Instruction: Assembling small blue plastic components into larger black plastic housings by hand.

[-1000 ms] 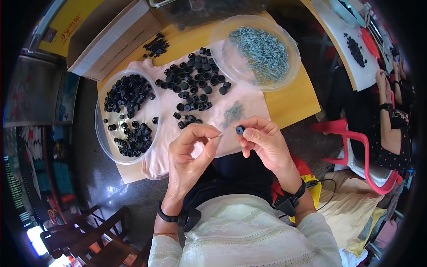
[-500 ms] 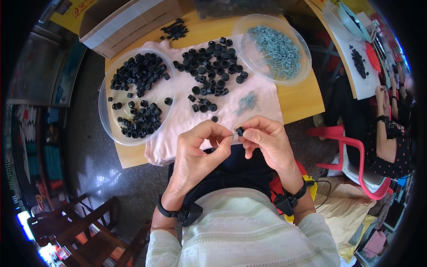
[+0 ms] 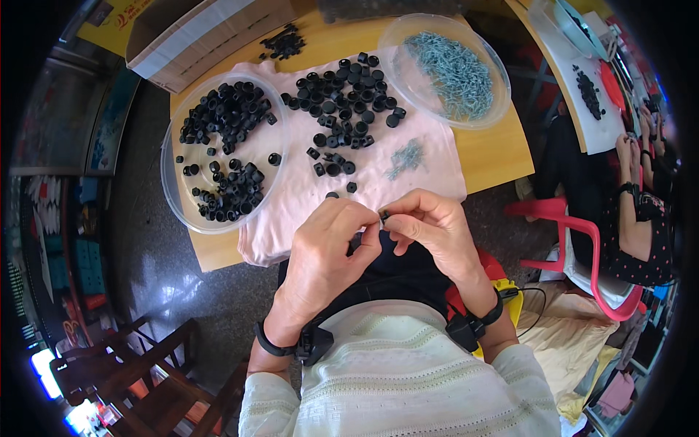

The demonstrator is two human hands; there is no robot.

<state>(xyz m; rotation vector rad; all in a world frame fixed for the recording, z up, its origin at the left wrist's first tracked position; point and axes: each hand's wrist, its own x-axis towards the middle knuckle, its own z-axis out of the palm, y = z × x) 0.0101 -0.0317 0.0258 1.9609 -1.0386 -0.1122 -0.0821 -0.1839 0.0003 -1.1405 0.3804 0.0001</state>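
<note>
My left hand (image 3: 328,244) and right hand (image 3: 429,226) meet fingertip to fingertip just off the near edge of the table (image 3: 495,149), pinching one small cap (image 3: 383,215) between them. A cloth (image 3: 306,193) covers the table ahead, with loose caps (image 3: 342,102) on it. A bowl of caps (image 3: 222,149) sits left, a bowl of screws (image 3: 445,69) far right, a small screw pile (image 3: 406,156) between, and a cardboard box (image 3: 204,33) behind.

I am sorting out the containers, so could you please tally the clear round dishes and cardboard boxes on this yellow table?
Clear round dishes: 2, one with black caps, one with screws
Cardboard boxes: 1
Total: 3
</note>
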